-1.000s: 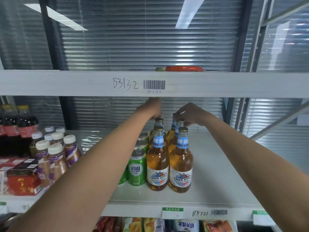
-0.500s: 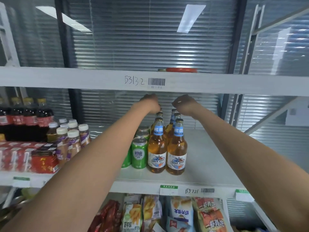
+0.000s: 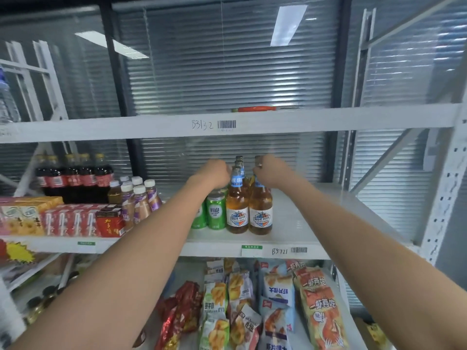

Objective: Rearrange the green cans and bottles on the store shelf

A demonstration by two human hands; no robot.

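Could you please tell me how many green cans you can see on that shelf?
2: one green can left of the front beer bottle, another partly behind the left forearm. More may be hidden behind.

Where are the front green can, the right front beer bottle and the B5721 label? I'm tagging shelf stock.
Green can (image 3: pixel 216 212), head view, on its label.
Beer bottle (image 3: pixel 260 218), head view, on its front label.
B5721 label (image 3: pixel 279 251), head view, on the handwritten code.

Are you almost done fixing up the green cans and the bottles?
Partly. Done: green cans and beer bottles stand upright in neat rows on the shelf. In hand: the right hand grips a back bottle's neck; the left hand reaches beside the bottles. Left: the shelf's right side is bare.
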